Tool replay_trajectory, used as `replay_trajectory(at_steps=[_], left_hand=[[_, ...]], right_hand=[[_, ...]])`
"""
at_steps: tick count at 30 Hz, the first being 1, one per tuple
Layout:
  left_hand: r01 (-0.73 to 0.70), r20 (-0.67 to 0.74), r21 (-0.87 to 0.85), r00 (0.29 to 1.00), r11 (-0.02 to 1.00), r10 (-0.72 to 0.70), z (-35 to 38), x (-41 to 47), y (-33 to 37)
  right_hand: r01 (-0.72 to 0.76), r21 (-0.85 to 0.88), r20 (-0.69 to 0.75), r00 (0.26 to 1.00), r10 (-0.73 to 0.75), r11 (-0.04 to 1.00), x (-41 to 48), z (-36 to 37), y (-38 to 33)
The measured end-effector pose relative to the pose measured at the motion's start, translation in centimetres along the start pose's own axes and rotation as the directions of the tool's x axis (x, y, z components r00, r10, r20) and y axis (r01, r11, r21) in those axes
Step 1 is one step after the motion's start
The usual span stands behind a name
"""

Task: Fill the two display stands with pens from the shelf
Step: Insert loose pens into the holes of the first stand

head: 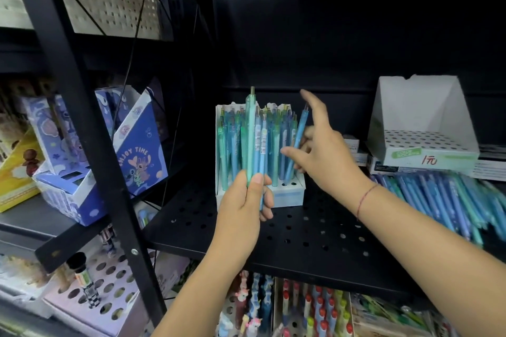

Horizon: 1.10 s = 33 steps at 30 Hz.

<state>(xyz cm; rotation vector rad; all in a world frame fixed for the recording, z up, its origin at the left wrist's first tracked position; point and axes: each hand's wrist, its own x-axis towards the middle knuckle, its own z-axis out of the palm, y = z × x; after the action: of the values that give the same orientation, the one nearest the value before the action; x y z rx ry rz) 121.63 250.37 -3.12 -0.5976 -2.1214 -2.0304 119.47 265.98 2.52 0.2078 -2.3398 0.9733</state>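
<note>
So roughly halfway I'd say, maybe a touch under. The centre stand (pixel 290 195) in the middle of the frame looks almost packed with blue and green pens; only a few open holes show along its front right corner. The left hand (pixel 243 200), just below centre, has its fingers and thumb wrapped around a bundle of pens (pixel 250 131) held upright right in front of that stand. The right hand (pixel 325 153) pinches a single blue pen (pixel 299 131) at the stand's right edge with the index finger sticking up, and my guess is it's going into one of those last holes. The second stand (pixel 438 107) at the upper right is totally bare, every hole I can see has nothing in it, so that whole one is left to do. Plenty of supply though: the loose pens (pixel 443 200) are heaped on the black shelf (pixel 315 232) at the right. Stuff I can't make out: how many pens are in the bundle (three or four?), since they overlap the ones behind, and whether the single pen's tip is already in a hole, because other pens cover it. The heap runs off the right edge and is blurry, and the centre stand's back rows are hidden.
</note>
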Motion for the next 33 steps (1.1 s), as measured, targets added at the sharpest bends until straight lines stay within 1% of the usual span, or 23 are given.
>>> replay_trajectory(at_steps=[3,8,11,12,14,16,18,19,21,23,25,27,29,31,33], left_hand=[[0.011,0.031,-0.01,0.999,1.0,-0.011,-0.1,0.0,-0.2],[0.024,0.077,-0.04,0.997,0.999,-0.021,-0.2,0.1,-0.2],[0.025,0.093,-0.052,0.995,0.998,-0.02,-0.2,0.1,-0.3],[0.025,0.098,-0.052,0.995,0.998,-0.02,-0.2,0.1,-0.3],[0.023,0.104,-0.051,0.994,0.998,-0.017,-0.2,0.1,-0.3],[0.019,0.11,-0.055,0.994,0.998,-0.013,-0.2,0.1,-0.3],[0.016,0.114,-0.053,0.993,0.998,-0.01,-0.2,0.1,-0.4],[0.014,0.117,-0.049,0.993,0.999,-0.008,-0.2,0.1,-0.4],[0.005,0.134,-0.039,0.991,0.999,0.0,-0.2,0.1,-0.4],[-0.001,0.16,-0.033,0.987,0.999,0.006,-0.1,0.1,-0.3],[-0.001,0.171,-0.033,0.985,0.999,0.007,0.0,0.0,-0.4],[0.001,0.159,-0.042,0.987,0.999,0.005,0.1,0.0,-0.5],[0.014,0.122,-0.064,0.992,0.998,-0.006,0.1,0.1,-0.7],[0.031,0.075,-0.096,0.997,0.995,-0.024,0.0,0.3,-0.8],[0.038,0.051,-0.113,0.998,0.993,-0.032,-0.1,0.3,-0.8]], right_hand=[[0.04,-0.019,-0.016,0.999,-0.041,0.999,-0.1,0.0,0.2],[0.132,-0.09,0.021,0.991,-0.131,0.987,0.0,-0.1,0.6],[0.156,-0.083,0.081,0.985,-0.15,0.984,0.0,-0.2,0.8],[0.156,-0.063,0.097,0.984,-0.149,0.986,-0.1,-0.1,0.9],[0.153,-0.017,0.083,0.985,-0.151,0.988,-0.2,-0.1,1.0],[0.165,0.046,0.001,0.986,-0.165,0.985,-0.4,-0.3,0.8],[0.165,0.196,-0.084,0.985,-0.151,0.967,-0.9,-0.7,0.1],[0.152,0.298,-0.084,0.988,-0.133,0.942,-1.1,-0.8,-0.3],[0.093,0.437,0.012,0.994,-0.109,0.895,-1.5,-0.5,-0.9],[0.045,0.474,0.12,0.986,-0.115,0.879,-1.7,-0.1,-1.0],[0.04,0.486,0.142,0.982,-0.124,0.873,-1.7,0.2,-0.8],[0.055,0.506,0.081,0.99,-0.111,0.861,-1.5,-0.1,-0.9],[0.076,0.507,-0.053,0.997,-0.057,0.859,-1.1,-1.0,-0.8],[0.129,0.406,-0.217,0.975,-0.041,0.905,-0.6,-1.9,-0.4],[0.163,0.236,-0.301,0.949,-0.088,0.958,-0.4,-2.4,0.2]])
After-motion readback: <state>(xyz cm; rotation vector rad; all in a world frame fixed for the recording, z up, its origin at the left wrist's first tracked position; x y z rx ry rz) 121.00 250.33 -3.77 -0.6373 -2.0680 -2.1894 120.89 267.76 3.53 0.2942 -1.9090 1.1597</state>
